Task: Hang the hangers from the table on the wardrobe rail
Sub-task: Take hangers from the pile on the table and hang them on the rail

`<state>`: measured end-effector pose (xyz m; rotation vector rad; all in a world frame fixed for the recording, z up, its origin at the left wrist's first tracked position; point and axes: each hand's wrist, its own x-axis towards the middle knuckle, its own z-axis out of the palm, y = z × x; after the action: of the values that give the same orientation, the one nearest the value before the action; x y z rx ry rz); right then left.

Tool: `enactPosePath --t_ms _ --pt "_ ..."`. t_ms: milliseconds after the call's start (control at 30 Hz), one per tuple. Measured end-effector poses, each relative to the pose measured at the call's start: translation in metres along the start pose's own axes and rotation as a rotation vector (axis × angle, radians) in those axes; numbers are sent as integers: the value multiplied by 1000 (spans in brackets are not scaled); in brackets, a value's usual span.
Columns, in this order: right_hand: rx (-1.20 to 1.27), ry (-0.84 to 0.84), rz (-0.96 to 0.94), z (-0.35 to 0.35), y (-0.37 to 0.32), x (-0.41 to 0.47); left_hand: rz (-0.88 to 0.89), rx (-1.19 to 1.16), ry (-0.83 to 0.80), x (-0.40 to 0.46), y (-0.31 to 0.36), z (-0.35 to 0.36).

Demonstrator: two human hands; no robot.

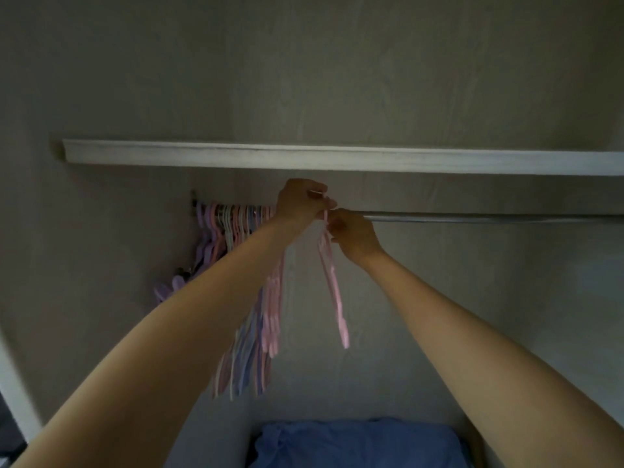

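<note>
Both my arms reach up into the wardrobe. My left hand (300,201) is closed around the hooks of a bunch of pink, purple and white hangers (256,336) that dangles below it, right at the metal rail (472,218). My right hand (351,233) pinches the neck of a single pink hanger (332,288), which hangs down edge-on just under the rail. Several more pastel hangers (229,224) hang packed together at the rail's left end.
A white shelf (337,158) runs across just above the rail. The rail's right stretch carries nothing. Blue fabric (354,444) lies at the bottom of the wardrobe. A white frame edge (17,393) shows at lower left.
</note>
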<state>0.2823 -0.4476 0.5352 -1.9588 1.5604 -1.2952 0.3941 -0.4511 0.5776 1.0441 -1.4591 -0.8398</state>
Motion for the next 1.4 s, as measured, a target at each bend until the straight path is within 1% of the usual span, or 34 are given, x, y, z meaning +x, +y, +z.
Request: enactPosePath --t_ms 33,100,133,167,200,267,300,467,500,567,633,700,733,767,833,933,1033,1167,1400 --pt "-93 71 -56 -1 2 -1 19 65 33 4 -4 -1" --pt "-137 193 -121 -3 8 -5 43 217 92 11 -13 -4" --pt "-159 203 -137 -5 13 -6 44 249 107 13 -18 -6" --pt "-204 172 -151 -7 17 -7 50 270 113 16 -22 -7" --pt "-271 105 -156 -7 22 -7 61 305 113 16 -24 -7" --pt "-390 -12 -152 -10 29 -9 112 410 110 18 -28 -7" --pt "-424 -35 -157 -11 30 -9 144 477 107 20 -31 -6" --pt "-553 -47 -177 -16 28 -7 295 1055 132 15 -36 -1" --pt "-571 -49 -175 -15 28 -8 331 1135 151 15 -38 -1" --pt "-602 -59 -173 -14 28 -8 404 1211 175 14 -41 -1" --pt "-621 -68 -172 -14 27 -8 486 1161 125 14 -46 0" --pt "-629 -77 -171 -15 25 -9 563 1091 -29 11 -51 0" --pt "-632 -73 -174 -15 25 -10 596 1100 -89 8 -53 0" --pt "-636 -66 -178 -15 24 -11 633 1125 -114 5 -55 -1" --pt "-651 -60 -181 -14 23 -13 659 1167 -77 4 -59 -5" --pt "-685 -66 -182 -16 22 -13 519 1281 37 1 -55 -14" --pt "-679 -71 -168 -14 21 -13 430 1292 119 -2 -57 -31" --pt "-693 -90 -143 -14 17 -15 409 1348 126 -8 -58 -38" --pt "-681 -160 -82 -15 13 -17 359 1242 91 -12 -56 -32"
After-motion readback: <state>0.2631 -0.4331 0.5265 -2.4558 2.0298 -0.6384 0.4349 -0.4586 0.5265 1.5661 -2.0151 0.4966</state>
